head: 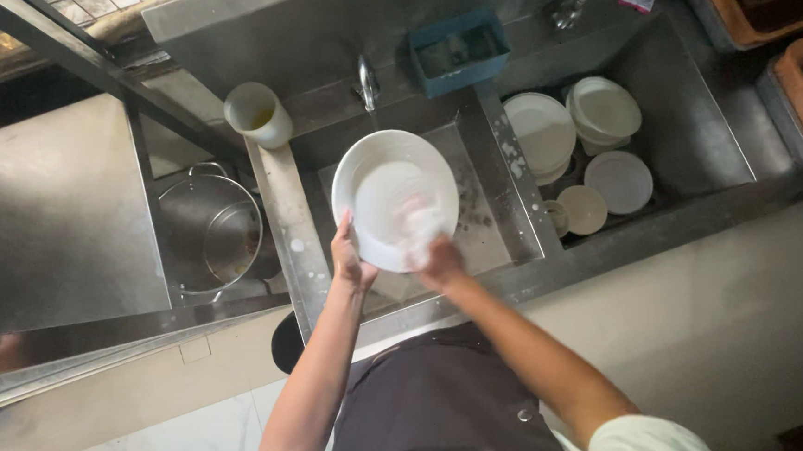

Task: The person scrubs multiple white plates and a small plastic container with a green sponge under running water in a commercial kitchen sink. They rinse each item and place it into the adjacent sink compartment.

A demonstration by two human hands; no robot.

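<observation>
Right now the left hand [351, 255] grips the lower-left rim of a white plate [381, 182], thumb on the face side, and holds it tilted over the middle sink basin [489, 240]. The right hand [437, 256] is closed on a pale sponge or cloth [420, 222], blurred so I cannot tell which exactly, and it presses this on the lower-right part of the plate's face.

To do this scrubbing well, in my judgement: keep the plate low over the basin, so drips and foam fall inside and not on the steel tabletop [49, 213]. The left grip stays firm at the rim, because a wet, soapy plate slips easily; fingers behind, thumb in front is ok. The right hand should go in circles from the centre to the rim, then around the rim itself, w/ even pressure. After the face, turn the plate and wipe the back side also.

Farther left, a steel pot [206, 232] stands in the next basin, and a pale plastic cup [258, 113] lies near the tap [367, 82]. Behind the tap is a blue box [459, 48] w/ small items. At the right, the far basin holds a group of white plates and bowls [578, 143], some stacked; whether clean or dirty I cannot tell. Care is needed not to knock the held plate on the tap or the basin edge.
</observation>
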